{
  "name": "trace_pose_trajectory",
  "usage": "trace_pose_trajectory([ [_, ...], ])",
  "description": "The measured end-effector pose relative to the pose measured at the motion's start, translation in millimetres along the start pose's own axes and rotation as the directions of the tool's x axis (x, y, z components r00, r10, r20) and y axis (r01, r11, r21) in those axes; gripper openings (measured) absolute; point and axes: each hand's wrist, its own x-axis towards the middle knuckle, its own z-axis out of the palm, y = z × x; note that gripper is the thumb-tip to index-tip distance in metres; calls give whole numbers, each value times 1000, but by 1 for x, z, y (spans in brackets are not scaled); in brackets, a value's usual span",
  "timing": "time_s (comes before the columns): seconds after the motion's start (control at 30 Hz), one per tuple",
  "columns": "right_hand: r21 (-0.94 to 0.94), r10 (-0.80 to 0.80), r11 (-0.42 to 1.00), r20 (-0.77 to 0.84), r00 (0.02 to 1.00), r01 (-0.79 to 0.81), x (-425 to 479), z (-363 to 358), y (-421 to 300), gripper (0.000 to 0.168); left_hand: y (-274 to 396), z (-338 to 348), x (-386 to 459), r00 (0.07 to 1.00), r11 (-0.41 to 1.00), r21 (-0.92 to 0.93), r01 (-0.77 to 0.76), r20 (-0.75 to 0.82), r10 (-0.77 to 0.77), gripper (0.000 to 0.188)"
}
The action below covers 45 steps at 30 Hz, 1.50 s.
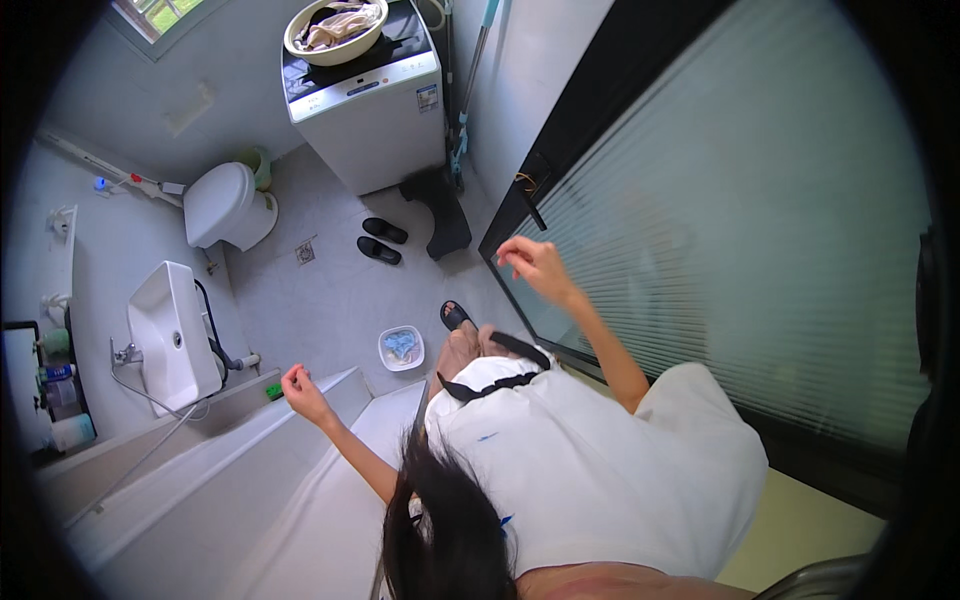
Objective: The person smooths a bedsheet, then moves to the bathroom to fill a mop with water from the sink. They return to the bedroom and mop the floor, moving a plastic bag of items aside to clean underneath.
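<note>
My left hand (pixel 304 393) hangs in the air near the sink's lower edge, its fingers loosely bent and nothing seen in them. Before the frosted, ribbed glass door (pixel 720 247) is my right hand (pixel 537 266), also bare, with the fingers half curled and a little apart. Just beyond it sits the black door handle (pixel 532 208); no contact shows. A small white bin (pixel 420 358) on the floor between the hands contains something light blue. My white garment (pixel 592 480) and a black slide sandal (pixel 454 316) are below me.
A washing machine (pixel 375 135) carries a cream basin (pixel 330 56) with clothes inside. A black stool (pixel 446 214) and a mop (pixel 472 90) stand beside it. Black slippers (pixel 379 250) lie on the floor. Left are a toilet (pixel 221 202) and a white sink (pixel 169 330).
</note>
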Motion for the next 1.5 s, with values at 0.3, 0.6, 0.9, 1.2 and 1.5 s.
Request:
trace_pose_trajectory([
  [0.3,57,41,998,-43,998,-38,111,27,-24,12,4,-57,27,980,988,127,94,-188,-69,16],
  [0.6,62,-64,991,-544,837,117,387,34,31,11,19,-45,0,923,947,101,304,-276,-267,17],
  [0.9,54,284,899,-828,484,-435,580,-56,76,70,40,-51,-8,861,861,210,463,-338,-381,19],
  [1.2,194,192,979,-812,551,-56,659,-152,113,60,75,-12,15,875,862,208,462,-261,-407,14],
  [1.5,123,-27,990,-342,939,73,602,-53,51,17,82,-5,18,857,869,70,490,-223,-465,15],
])
